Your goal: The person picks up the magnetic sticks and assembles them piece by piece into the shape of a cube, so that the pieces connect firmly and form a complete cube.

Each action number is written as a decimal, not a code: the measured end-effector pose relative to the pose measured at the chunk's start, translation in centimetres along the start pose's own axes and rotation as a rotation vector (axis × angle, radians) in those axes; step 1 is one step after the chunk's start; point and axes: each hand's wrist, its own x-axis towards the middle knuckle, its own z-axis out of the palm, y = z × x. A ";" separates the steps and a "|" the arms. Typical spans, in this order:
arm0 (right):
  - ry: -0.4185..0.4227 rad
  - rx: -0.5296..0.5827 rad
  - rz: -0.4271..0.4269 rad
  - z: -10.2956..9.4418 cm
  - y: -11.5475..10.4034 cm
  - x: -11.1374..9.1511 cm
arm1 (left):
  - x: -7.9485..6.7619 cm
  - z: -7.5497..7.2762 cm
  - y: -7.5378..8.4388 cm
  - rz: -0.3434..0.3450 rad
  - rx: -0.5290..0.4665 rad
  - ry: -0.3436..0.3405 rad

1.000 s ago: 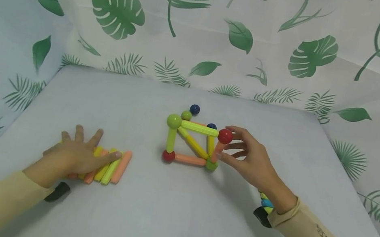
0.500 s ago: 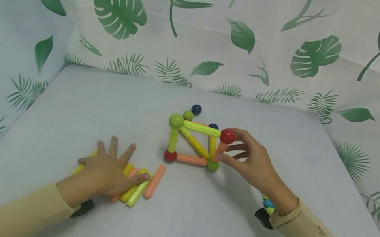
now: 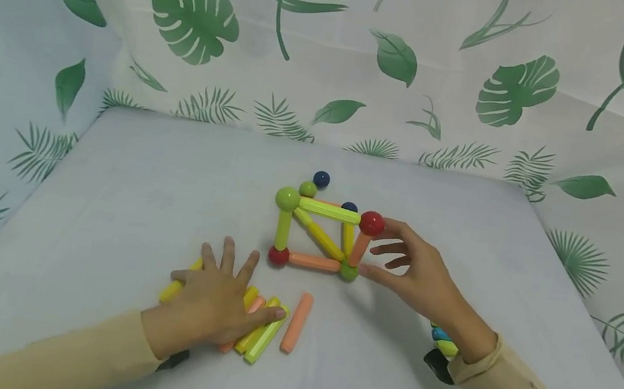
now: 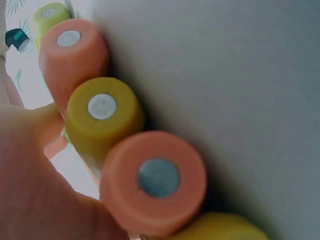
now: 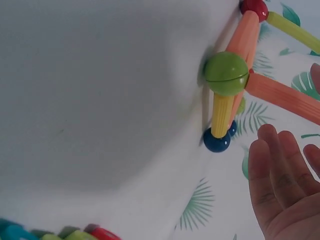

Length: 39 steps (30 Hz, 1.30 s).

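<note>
My left hand [image 3: 213, 304] rests palm down with spread fingers on a row of magnetic sticks, among them a yellow-green stick [image 3: 265, 343]. An orange stick [image 3: 297, 323] lies just right of its thumb. In the left wrist view, stick ends with metal discs, such as an orange stick end [image 4: 157, 182], line up beside the hand. My right hand [image 3: 421, 271] is beside a frame of magnetic sticks and balls, its fingers loosely bent. Nearest to it are the red ball [image 3: 371, 223], an upright orange stick [image 3: 360, 249] and the green ball [image 5: 226, 73].
A loose dark blue ball [image 3: 321, 179] and a small green ball [image 3: 308, 189] lie behind the frame. More coloured sticks [image 3: 443, 342] lie by the right wrist, partly hidden. A leaf-print cloth [image 3: 393, 59] stands behind the white table [image 3: 172, 160].
My left hand has slid the sticks rightward and nearer the table's front. My right hand has let go of the frame and drawn slightly away; the frame stays standing.
</note>
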 end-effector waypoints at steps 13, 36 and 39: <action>-0.128 -0.072 0.063 -2.1 0.5 -1.6 | -0.2 -0.2 0.9 0.018 -0.015 -0.003; -0.334 -0.364 0.175 -6.6 5.1 -3.1 | 2.8 -11.6 -4.4 0.559 -0.528 0.433; -0.367 -0.368 0.212 -6.5 5.3 -3.1 | 3.1 -11.2 -4.2 0.601 -0.540 0.501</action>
